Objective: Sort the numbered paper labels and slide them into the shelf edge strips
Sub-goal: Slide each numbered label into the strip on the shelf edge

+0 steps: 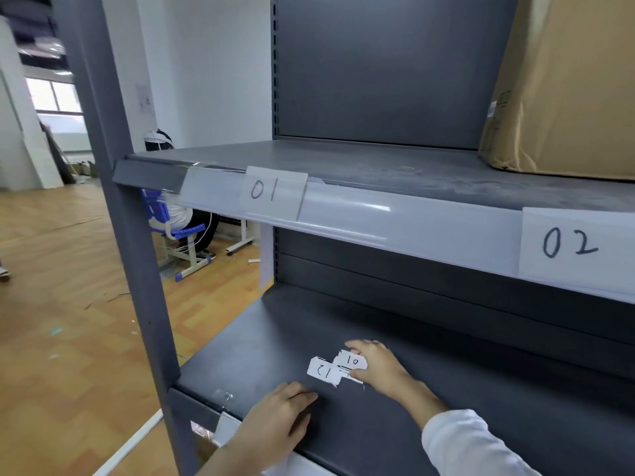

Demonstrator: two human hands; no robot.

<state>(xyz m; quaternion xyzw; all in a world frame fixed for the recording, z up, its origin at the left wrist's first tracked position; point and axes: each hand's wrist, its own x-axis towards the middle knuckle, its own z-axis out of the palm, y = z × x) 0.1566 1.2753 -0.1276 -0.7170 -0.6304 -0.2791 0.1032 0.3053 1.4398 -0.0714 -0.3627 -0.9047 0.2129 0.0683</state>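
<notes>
A small pile of white paper labels (324, 371) with handwritten numbers lies on the lower grey shelf (261, 338). My right hand (379, 367) rests on the pile's right side, thumb and fingers pinching at the labels. My left hand (281, 419) lies flat on the shelf near its front edge, holding nothing. Above, the upper shelf's clear edge strip (405, 225) holds a label marked 01 (271, 192) at the left. A label marked 02 (574, 245) sits in it at the right.
A large brown cardboard box (567, 91) stands on the upper shelf at the right. The grey upright post (137, 269) bounds the shelf on the left. Beyond it are a wooden floor and a seated person on a blue chair (178, 231).
</notes>
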